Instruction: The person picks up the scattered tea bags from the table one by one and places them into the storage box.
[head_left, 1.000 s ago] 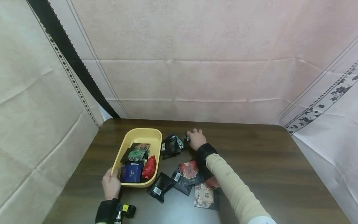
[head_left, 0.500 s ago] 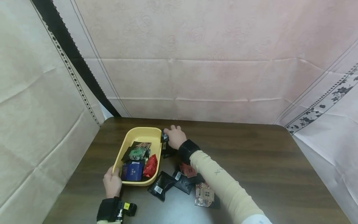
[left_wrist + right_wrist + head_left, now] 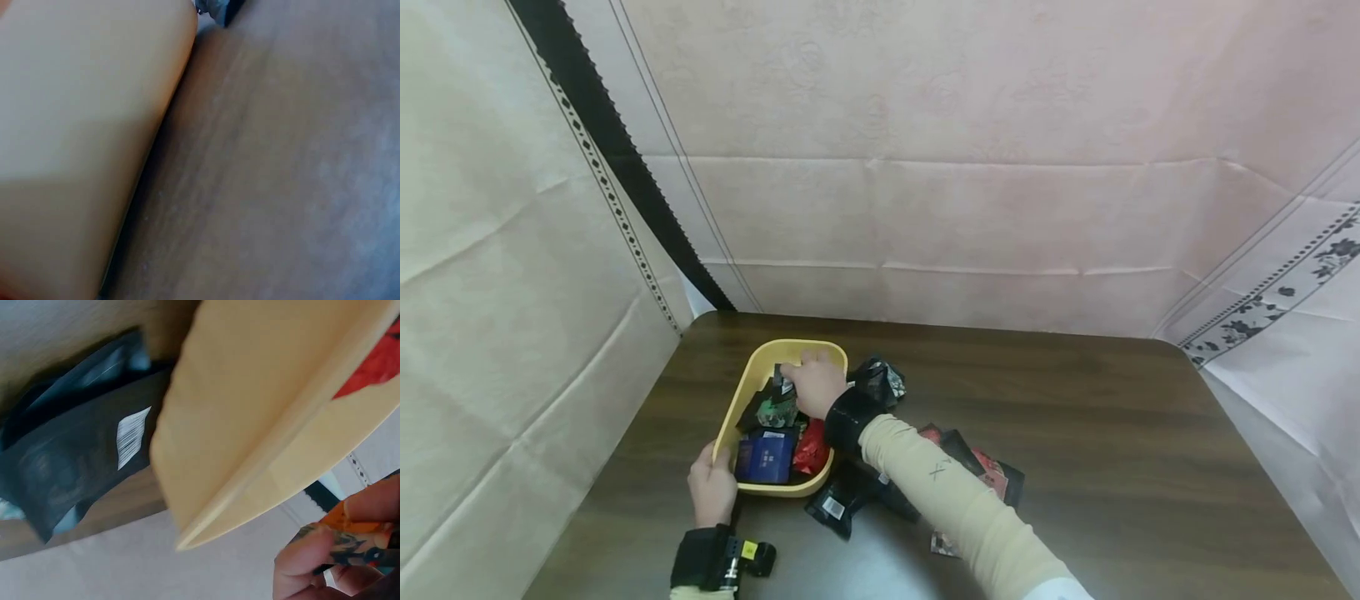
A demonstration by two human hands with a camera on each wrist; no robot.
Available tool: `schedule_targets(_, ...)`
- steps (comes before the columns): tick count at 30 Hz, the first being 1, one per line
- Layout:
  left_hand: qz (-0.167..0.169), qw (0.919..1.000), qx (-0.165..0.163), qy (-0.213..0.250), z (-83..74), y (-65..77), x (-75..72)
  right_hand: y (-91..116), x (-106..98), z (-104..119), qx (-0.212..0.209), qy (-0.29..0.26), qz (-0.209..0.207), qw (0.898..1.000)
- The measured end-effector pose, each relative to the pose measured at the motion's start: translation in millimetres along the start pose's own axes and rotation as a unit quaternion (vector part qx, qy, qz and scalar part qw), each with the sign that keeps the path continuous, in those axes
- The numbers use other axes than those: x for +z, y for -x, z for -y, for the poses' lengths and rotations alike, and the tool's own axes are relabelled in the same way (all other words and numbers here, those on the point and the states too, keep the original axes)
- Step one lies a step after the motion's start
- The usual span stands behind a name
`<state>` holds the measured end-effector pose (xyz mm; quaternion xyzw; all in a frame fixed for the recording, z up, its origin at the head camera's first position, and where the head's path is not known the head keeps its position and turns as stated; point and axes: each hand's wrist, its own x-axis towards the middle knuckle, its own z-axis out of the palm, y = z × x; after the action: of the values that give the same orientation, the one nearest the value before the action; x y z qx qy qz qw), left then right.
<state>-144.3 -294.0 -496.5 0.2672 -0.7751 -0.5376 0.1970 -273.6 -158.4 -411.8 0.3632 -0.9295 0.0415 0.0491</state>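
Note:
My left hand grips the near-left rim of a yellow plastic tub. My right hand is over the tub's far half, pinching a small foil packet. Up close in the right wrist view, that packet shows orange and patterned dark printing between thumb and fingers. Inside the tub lie a green-printed packet, a blue packet and a red packet. The left wrist view holds mostly the tub's outer wall; the left fingers are hidden there.
A black packet lies against the tub's right side. Another black packet with a white label sits near its front right corner. Several red and black packets are partly covered by the right sleeve. The wooden table meets a cloth wall behind.
My right hand has moved left from the table beyond the black packet, carrying the small packet over the rim into the tub. My left hand stays on the rim.

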Motion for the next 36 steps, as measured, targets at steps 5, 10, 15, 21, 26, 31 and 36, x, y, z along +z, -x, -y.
schedule_targets(5, 0.004, 0.9999, -0.011, 0.009, -3.5, 1.2, 0.2, -3, 5, 11, 0.008, -0.005, 0.002, 1.000)
schedule_targets(10, 0.002, 0.9999, -0.006, 0.008, -3.1, 0.2, 1.9, -2, 7, 14, 0.014, -0.033, 0.014, 0.999)
schedule_targets(15, -0.001, 1.0000, 0.001, 0.008, -3.2, 0.1, 2.1, -1, 10, 13, 0.006, -0.053, 0.024, 0.998)
schedule_targets(21, -0.008, 0.9999, 0.006, 0.005, -3.7, -0.4, 0.8, 2, 13, 6, -0.003, -0.056, 0.018, 0.998)
schedule_targets(26, -0.015, 0.9998, 0.014, 0.006, -3.0, 0.1, 1.3, 9, 12, -9, 0.010, -0.054, 0.028, 0.998)
schedule_targets(31, -0.017, 0.9997, 0.019, 0.007, -3.3, 0.4, 1.0, 16, 13, -40, 0.038, -0.068, 0.012, 0.997)
schedule_targets(36, -0.010, 0.9999, 0.008, 0.009, -3.5, -0.2, 0.8, 28, 21, -76, 0.069, -0.070, -0.019, 0.995)
